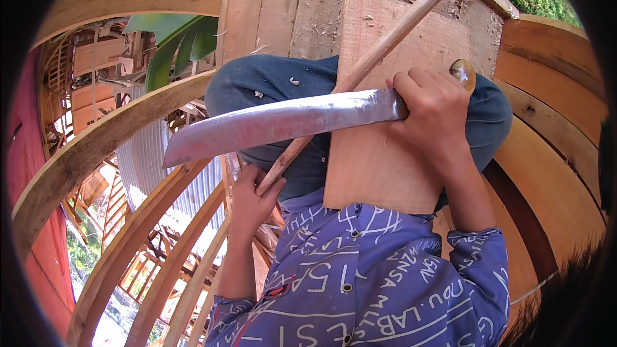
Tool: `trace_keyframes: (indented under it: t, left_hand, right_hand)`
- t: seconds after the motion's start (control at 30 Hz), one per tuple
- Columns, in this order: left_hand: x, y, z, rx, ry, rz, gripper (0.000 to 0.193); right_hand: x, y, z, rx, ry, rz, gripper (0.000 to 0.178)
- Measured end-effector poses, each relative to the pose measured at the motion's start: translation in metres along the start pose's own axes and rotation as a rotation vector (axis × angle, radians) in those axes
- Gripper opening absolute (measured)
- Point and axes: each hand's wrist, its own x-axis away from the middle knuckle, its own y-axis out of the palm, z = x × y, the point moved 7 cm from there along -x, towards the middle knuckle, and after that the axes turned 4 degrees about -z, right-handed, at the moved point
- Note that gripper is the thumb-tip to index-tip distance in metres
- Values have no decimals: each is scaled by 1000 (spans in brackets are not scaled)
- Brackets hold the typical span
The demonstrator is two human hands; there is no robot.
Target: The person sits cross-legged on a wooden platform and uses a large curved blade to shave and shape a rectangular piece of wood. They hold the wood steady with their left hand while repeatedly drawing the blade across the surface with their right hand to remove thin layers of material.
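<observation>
My right hand (pixel 434 106) is wrapped round the handle of a machete (pixel 289 119), whose rounded butt shows past my fingers. The long steel blade reaches left across my lap, over a wooden stick (pixel 398 29). My left hand (pixel 252 199) grips the lower end of that stick near my left thigh. From there the stick slants up to the far right, over a flat wooden board (pixel 385 167) lying on my lap. Where the blade crosses the stick, I cannot tell if they touch.
I sit on a plank floor (pixel 302 13) strewn with wood shavings. Curved wooden ribs (pixel 116 115) rise at the left, with corrugated metal sheet (pixel 144 167) and green leaves (pixel 183 32) beyond. Wooden planking (pixel 540 154) curves along the right side.
</observation>
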Motion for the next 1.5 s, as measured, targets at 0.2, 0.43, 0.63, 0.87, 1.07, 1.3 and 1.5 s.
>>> trace_keyframes:
  t: [0.2,0.43,0.63,0.87,1.07,1.3,1.5]
  left_hand:
    - [-3,-4,7,30,-45,-49,39]
    - [-4,-1,1,7,-10,-60,36]
    - [-2,-1,2,-40,-6,-94,29]
    - [-4,-2,-6,25,-42,-69,42]
    - [-6,-8,5,-55,8,-72,37]
    - [-4,-3,9,-1,3,-68,35]
    - [-4,-3,14,-41,51,-30,36]
  right_hand:
    - [12,-9,28,87,127,38,15]
    - [36,-55,106,362,478,216,12]
    - [50,-61,124,208,564,206,12]
    - [13,-9,29,78,125,54,14]
    - [17,-15,55,125,186,120,13]
    - [19,-12,45,127,154,78,12]
    - [10,-7,22,50,60,39,10]
